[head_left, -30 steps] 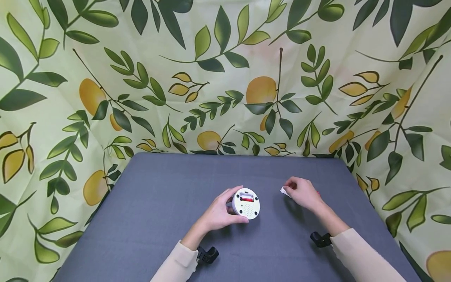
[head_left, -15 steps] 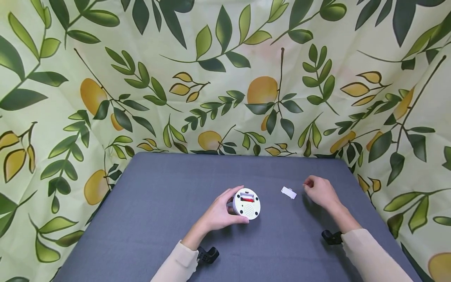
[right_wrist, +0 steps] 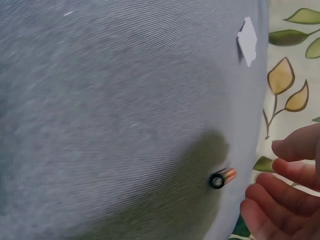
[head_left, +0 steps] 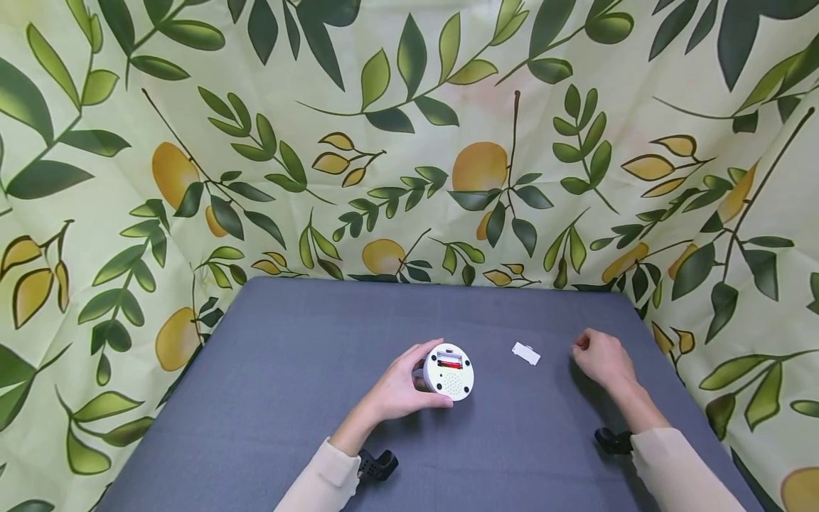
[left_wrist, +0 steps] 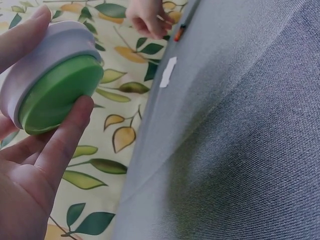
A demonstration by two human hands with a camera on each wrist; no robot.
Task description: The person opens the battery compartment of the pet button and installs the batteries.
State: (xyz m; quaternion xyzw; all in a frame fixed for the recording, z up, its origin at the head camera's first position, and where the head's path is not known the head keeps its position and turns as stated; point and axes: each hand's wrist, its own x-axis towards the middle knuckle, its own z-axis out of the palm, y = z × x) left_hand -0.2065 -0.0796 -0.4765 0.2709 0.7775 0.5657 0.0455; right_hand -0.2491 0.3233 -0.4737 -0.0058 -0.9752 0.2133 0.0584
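Observation:
My left hand [head_left: 399, 387] grips a round white button device [head_left: 450, 384] by its sides, thumb and fingers around the rim. Its underside, with small holes and dark feet, faces the head camera; an uncovered battery compartment [head_left: 449, 358] has something slim and red in it. In the left wrist view the other face of the device is a green button [left_wrist: 62, 92], touched by a fingertip. My right hand [head_left: 604, 359] is over the table at the right, fingers loosely bent and holding nothing. Close to those fingers lies a battery [right_wrist: 223, 178], black and orange, hidden in the head view.
A small white battery cover [head_left: 526, 353] lies on the grey table [head_left: 320, 320] between both hands. Leaf-patterned cloth [head_left: 409, 171] hangs behind the table and at its sides. Each wrist wears a black camera mount [head_left: 377, 466].
My right hand has let go of the white battery cover, leaving it on the table, and has moved away to the right. The left hand holds the device in the same place.

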